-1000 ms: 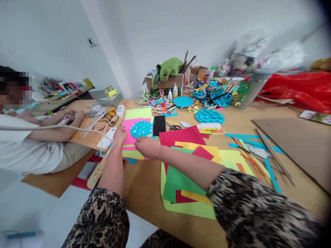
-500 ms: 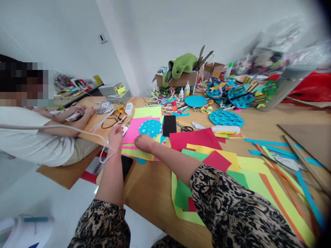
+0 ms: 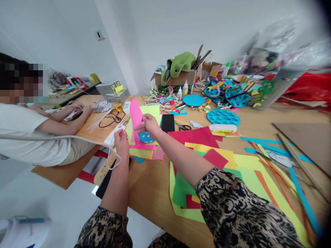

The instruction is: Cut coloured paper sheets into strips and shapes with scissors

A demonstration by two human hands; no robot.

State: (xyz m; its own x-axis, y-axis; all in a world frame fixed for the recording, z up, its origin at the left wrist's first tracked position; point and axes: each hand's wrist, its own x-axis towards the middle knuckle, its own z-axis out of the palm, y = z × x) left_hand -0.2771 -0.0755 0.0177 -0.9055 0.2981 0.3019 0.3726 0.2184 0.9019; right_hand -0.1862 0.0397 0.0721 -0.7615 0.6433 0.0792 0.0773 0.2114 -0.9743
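My right hand [image 3: 148, 124] pinches a pink paper sheet [image 3: 136, 115], which is raised and bent above a stack of coloured paper. Partly covered by that sheet and my hand, a blue dotted paper circle [image 3: 146, 137] lies on the stack. My left hand [image 3: 121, 137] is closed beside a white object with a cord [image 3: 119, 128]; what its fingers hold, if anything, is too small to make out. The white cord [image 3: 113, 167] loops over my left wrist. A black phone [image 3: 168, 123] lies right of the stack.
Scissors [image 3: 183, 126], a glue bottle [image 3: 222, 128] and red paper [image 3: 192, 137] lie to the right. Green and yellow sheets [image 3: 183, 186] are under my right forearm. Blue round pieces [image 3: 223, 117] and a box [image 3: 176, 81] stand behind. A person [image 3: 51, 131] sits at the left, handling cards.
My right hand has taken hold of the pink sheet and lifted it from the stack. My left hand has moved slightly down and right. The white object beside it shows more now.
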